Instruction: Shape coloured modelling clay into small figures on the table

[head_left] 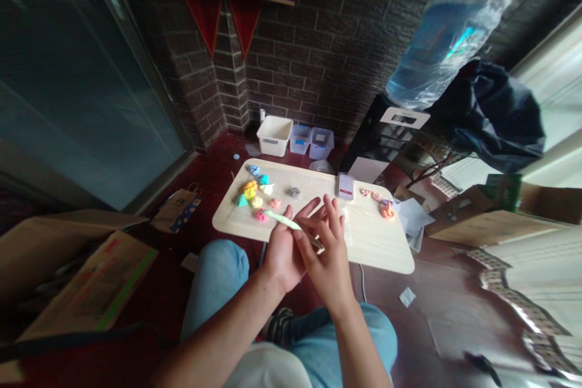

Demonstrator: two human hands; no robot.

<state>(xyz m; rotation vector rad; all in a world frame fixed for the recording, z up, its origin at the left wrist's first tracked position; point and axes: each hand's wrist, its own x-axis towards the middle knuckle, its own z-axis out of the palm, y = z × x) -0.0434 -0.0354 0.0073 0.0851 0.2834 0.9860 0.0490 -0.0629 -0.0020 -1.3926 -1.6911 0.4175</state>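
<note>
A slim pale green stick-like piece (284,219), perhaps rolled clay or a modelling tool, slants across my hands above the table's near edge. My left hand (284,257) is palm up beneath it, fingers stretched out and thumb beside it. From the right, my right hand (330,254) reaches over, its thumb and fingertips on the darker lower end. Part of the piece is hidden by these fingers. Beyond lie soft lumps, among them a pink lump (260,215), a yellow lump (250,188), a teal lump (242,200) and a grey lump (295,192).
The low table (377,248) also bears a phone (345,186) and an orange clay shape (387,211). Behind it stand a white bin (274,136) and clear boxes (321,142). Cardboard boxes (91,291) are at left; a water dispenser (373,139) stands at back right.
</note>
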